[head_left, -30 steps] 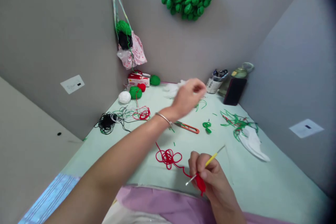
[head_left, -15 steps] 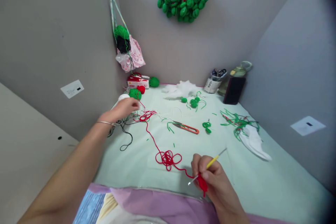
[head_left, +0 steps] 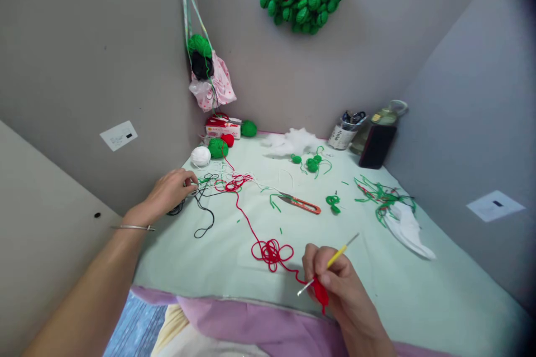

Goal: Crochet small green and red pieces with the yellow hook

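Observation:
At the front of the table my right hand (head_left: 335, 276) is closed around a yellow-handled crochet hook (head_left: 336, 256) and a small red crocheted piece (head_left: 321, 292). Red yarn (head_left: 271, 254) runs from that piece to a loose coil, then on to a tangle further back. My left hand (head_left: 171, 189) is at the table's left side, fingers curled together over black yarn (head_left: 204, 223); whether a strand is pinched there is hidden. Just behind it sit a white yarn ball (head_left: 200, 156) and a green yarn ball (head_left: 218, 148).
Orange thread snips (head_left: 300, 203) lie mid-table, with green crocheted bits (head_left: 312, 164) and white stuffing (head_left: 293, 142) behind. To the right are yarn scraps (head_left: 383, 195), a white cloth-like piece (head_left: 408, 231), a phone (head_left: 378, 146) and a pen cup (head_left: 343, 135). A pink bag (head_left: 220, 83) hangs back left.
My left hand has moved left and towards me, from in front of the white yarn ball to the black yarn, uncovering the ball. My right hand keeps its hold, nearly still.

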`<state>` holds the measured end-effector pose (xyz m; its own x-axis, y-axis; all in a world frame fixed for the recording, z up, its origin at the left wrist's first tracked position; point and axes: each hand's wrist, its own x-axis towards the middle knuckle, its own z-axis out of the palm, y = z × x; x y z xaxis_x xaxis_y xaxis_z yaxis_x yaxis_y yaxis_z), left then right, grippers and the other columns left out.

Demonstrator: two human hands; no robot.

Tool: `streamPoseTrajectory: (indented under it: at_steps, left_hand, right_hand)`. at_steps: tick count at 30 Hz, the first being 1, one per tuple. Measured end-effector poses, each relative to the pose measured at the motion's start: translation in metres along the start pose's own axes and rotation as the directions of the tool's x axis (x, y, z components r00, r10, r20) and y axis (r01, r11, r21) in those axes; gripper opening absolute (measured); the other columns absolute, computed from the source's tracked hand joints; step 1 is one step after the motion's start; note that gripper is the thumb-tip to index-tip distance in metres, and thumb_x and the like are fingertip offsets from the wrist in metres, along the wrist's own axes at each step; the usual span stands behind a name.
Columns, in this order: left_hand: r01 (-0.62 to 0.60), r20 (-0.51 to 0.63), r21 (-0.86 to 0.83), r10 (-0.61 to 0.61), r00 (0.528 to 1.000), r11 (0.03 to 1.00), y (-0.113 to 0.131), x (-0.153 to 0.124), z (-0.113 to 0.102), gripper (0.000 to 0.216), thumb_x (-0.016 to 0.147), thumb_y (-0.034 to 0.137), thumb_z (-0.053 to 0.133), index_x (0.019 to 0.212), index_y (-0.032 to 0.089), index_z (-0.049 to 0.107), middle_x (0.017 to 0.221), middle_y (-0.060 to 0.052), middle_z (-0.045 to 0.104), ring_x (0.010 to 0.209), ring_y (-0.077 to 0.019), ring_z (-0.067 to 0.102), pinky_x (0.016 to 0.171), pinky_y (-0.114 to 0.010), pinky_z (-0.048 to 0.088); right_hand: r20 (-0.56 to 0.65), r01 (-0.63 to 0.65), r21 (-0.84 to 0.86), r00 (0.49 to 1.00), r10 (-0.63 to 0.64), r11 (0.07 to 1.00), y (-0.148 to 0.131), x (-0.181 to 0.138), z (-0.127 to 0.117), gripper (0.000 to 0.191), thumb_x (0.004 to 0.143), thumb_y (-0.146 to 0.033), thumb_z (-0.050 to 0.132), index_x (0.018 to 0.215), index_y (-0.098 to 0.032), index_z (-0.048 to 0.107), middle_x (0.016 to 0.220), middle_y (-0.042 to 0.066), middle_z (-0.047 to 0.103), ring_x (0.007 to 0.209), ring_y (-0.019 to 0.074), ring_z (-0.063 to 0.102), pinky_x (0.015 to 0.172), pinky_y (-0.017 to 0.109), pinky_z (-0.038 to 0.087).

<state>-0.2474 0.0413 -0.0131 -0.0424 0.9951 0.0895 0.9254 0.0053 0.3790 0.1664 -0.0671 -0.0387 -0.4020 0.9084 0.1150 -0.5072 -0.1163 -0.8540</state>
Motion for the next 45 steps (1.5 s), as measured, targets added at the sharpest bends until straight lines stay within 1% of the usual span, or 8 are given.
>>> streamPoseTrajectory:
  at_steps: [8, 12, 16, 22, 27, 32, 38, 45]
  left_hand:
    - [0.002, 0.083, -0.129, 0.009, 0.996, 0.992, 0.033, 0.017, 0.02, 0.03, 0.1, 0.037, 0.067, 0.124, 0.019, 0.069, 0.129, -0.011, 0.069, 0.11, -0.0257, 0.069, 0.095, -0.048, 0.059]
    - [0.047, 0.065, -0.353, -0.025, 0.998, 0.935, 0.036, 0.024, 0.011, 0.027, 0.098, 0.04, 0.069, 0.112, 0.017, 0.072, 0.115, -0.008, 0.074, 0.1, -0.0242, 0.071, 0.087, -0.043, 0.061]
    - [0.037, 0.028, -0.634, -0.024, 0.999, 0.772, 0.041, 0.02, -0.011, 0.032, 0.083, 0.051, 0.075, 0.082, 0.019, 0.072, 0.091, -0.004, 0.079, 0.094, -0.027, 0.074, 0.086, -0.038, 0.059]
    - [0.012, 0.036, -0.874, 0.041, 0.999, 0.486, 0.065, 0.005, -0.027, 0.034, 0.078, 0.051, 0.08, 0.092, 0.02, 0.075, 0.116, -0.013, 0.081, 0.115, -0.0339, 0.074, 0.106, -0.05, 0.056]
    - [-0.02, 0.029, -0.924, 0.122, 0.992, 0.382, 0.078, 0.0, -0.035, 0.025, 0.086, 0.045, 0.076, 0.094, 0.021, 0.075, 0.122, -0.012, 0.08, 0.125, -0.0344, 0.071, 0.116, -0.052, 0.05]
    - [-0.094, 0.005, -0.89, 0.217, 0.976, 0.446, 0.102, -0.012, -0.022, 0.021, 0.095, 0.043, 0.065, 0.094, 0.024, 0.073, 0.123, -0.008, 0.08, 0.125, -0.0284, 0.071, 0.115, -0.048, 0.048]
    - [-0.257, 0.115, -0.681, 0.447, 0.887, 0.686, 0.137, -0.039, 0.037, 0.015, 0.084, 0.035, 0.078, 0.076, 0.023, 0.075, 0.113, -0.007, 0.081, 0.107, -0.0274, 0.073, 0.1, -0.043, 0.055]
    - [-0.245, 0.003, -0.272, 0.255, 0.967, 0.931, 0.063, 0.013, 0.026, 0.026, 0.098, 0.035, 0.07, 0.119, 0.019, 0.071, 0.13, -0.011, 0.07, 0.117, -0.028, 0.067, 0.101, -0.052, 0.055]
  right_hand:
    - [-0.002, -0.016, 0.01, 1.0, 0.016, 1.0, 0.002, -0.001, 0.0, 0.017, 0.081, -0.038, 0.088, 0.079, -0.024, 0.078, 0.072, 0.002, 0.066, 0.052, 0.0099, 0.042, 0.053, 0.025, 0.038]
    - [-0.024, 0.025, 0.003, 0.999, -0.025, 1.0, -0.002, 0.001, 0.004, 0.02, 0.078, -0.038, 0.09, 0.074, -0.023, 0.077, 0.068, 0.002, 0.065, 0.052, 0.0105, 0.045, 0.051, 0.025, 0.039]
    - [-0.024, 0.044, 0.01, 0.999, -0.044, 0.999, -0.003, 0.003, 0.007, 0.017, 0.079, -0.037, 0.09, 0.074, -0.025, 0.079, 0.065, 0.001, 0.066, 0.052, 0.0103, 0.047, 0.052, 0.024, 0.039]
    - [-0.009, 0.049, 0.033, 0.999, -0.048, 0.998, -0.003, 0.004, 0.009, 0.015, 0.078, -0.035, 0.091, 0.075, -0.025, 0.08, 0.066, 0.002, 0.068, 0.054, 0.0099, 0.048, 0.053, 0.023, 0.04]
    - [-0.004, 0.042, 0.048, 0.999, -0.042, 0.998, -0.004, 0.004, 0.007, 0.013, 0.079, -0.034, 0.09, 0.076, -0.026, 0.081, 0.067, 0.001, 0.068, 0.053, 0.0082, 0.047, 0.054, 0.022, 0.039]
    - [-0.004, 0.036, 0.057, 0.999, -0.036, 0.998, -0.002, 0.003, 0.008, 0.012, 0.079, -0.034, 0.09, 0.077, -0.026, 0.081, 0.067, 0.0, 0.068, 0.053, 0.0085, 0.048, 0.054, 0.022, 0.039]
    - [-0.031, -0.014, 0.058, 0.999, 0.016, 0.998, -0.001, 0.001, 0.006, 0.016, 0.078, -0.036, 0.091, 0.076, -0.025, 0.08, 0.071, 0.001, 0.067, 0.054, 0.0085, 0.046, 0.055, 0.023, 0.038]
    - [-0.031, 0.009, 0.036, 0.999, -0.008, 0.999, 0.001, 0.001, 0.001, 0.018, 0.078, -0.036, 0.09, 0.075, -0.023, 0.077, 0.069, 0.0, 0.065, 0.054, 0.0094, 0.049, 0.056, 0.024, 0.038]
